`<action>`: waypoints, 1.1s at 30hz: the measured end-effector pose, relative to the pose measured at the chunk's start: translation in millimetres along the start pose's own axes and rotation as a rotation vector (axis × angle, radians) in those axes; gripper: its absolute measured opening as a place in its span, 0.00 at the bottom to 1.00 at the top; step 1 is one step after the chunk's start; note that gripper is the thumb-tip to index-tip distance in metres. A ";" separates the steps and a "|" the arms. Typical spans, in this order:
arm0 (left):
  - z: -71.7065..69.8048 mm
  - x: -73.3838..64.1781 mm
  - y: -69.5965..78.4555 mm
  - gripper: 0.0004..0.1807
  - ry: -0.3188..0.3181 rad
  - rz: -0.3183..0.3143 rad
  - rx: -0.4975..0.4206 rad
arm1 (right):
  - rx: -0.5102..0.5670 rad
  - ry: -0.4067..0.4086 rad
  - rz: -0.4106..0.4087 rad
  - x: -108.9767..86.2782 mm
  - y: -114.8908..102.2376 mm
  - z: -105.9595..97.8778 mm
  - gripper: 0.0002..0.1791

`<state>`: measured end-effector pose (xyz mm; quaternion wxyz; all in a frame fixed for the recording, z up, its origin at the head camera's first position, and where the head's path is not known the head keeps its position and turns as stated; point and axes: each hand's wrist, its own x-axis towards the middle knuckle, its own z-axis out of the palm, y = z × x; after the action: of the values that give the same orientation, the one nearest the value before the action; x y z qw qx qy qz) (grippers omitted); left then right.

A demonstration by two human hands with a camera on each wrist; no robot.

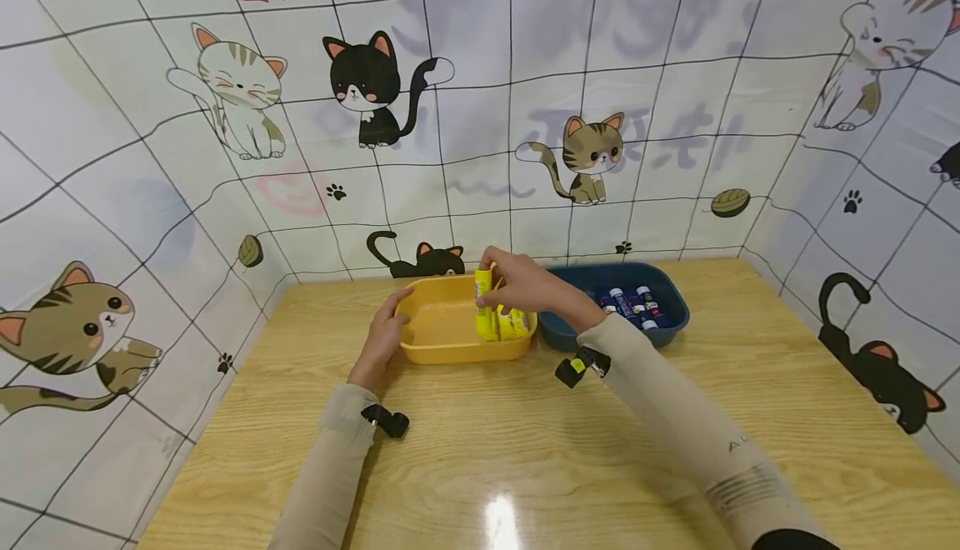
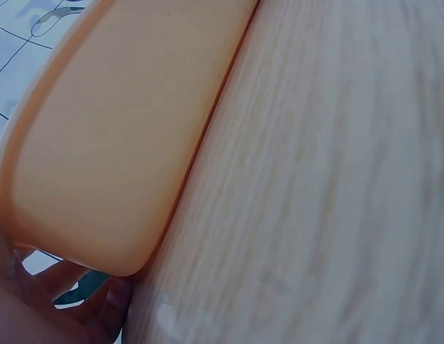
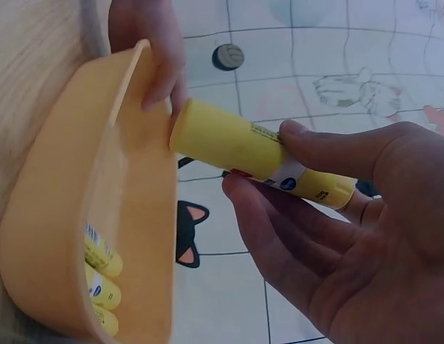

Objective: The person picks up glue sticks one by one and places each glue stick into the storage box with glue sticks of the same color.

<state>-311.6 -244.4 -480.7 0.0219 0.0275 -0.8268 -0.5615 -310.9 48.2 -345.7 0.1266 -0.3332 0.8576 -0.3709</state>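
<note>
My right hand [image 1: 525,285] pinches a yellow glue stick [image 3: 222,142] between thumb and fingers, above the yellow bin [image 1: 457,353]. In the head view the stick stands upright; white and blue print shows on its label. Several more yellow glue sticks [image 3: 101,290] lie in the bin's right end. At the opposite end, my left hand [image 1: 385,332] grips the bin, its thumb over the rim and its fingers against the outer wall. The left wrist view shows those fingers curled at the bin's lower corner.
A dark blue bin [image 1: 678,304] stands right beside the yellow one, holding several purple and white sticks [image 1: 622,303]. Both sit on a wood-grain table [image 1: 480,442]. A cat-patterned sheet [image 1: 480,117] rises behind the bins and along both sides.
</note>
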 end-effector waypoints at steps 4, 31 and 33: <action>-1.2 -0.2 -0.1 0.32 -0.009 0.000 0.001 | 0.037 -0.049 0.023 21.3 4.5 -1.2 0.22; 0.2 3.2 -2.0 0.32 0.009 0.019 -0.004 | -0.023 -0.228 0.374 88.5 41.6 23.3 0.27; 0.6 3.0 -2.4 0.32 0.009 0.019 -0.005 | -0.051 -0.225 0.373 89.1 43.8 25.4 0.25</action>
<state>-314.6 -245.0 -483.1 0.0314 0.0221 -0.8254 -0.5632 -386.5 -3.0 -392.2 0.2794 -0.2111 0.8939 -0.2799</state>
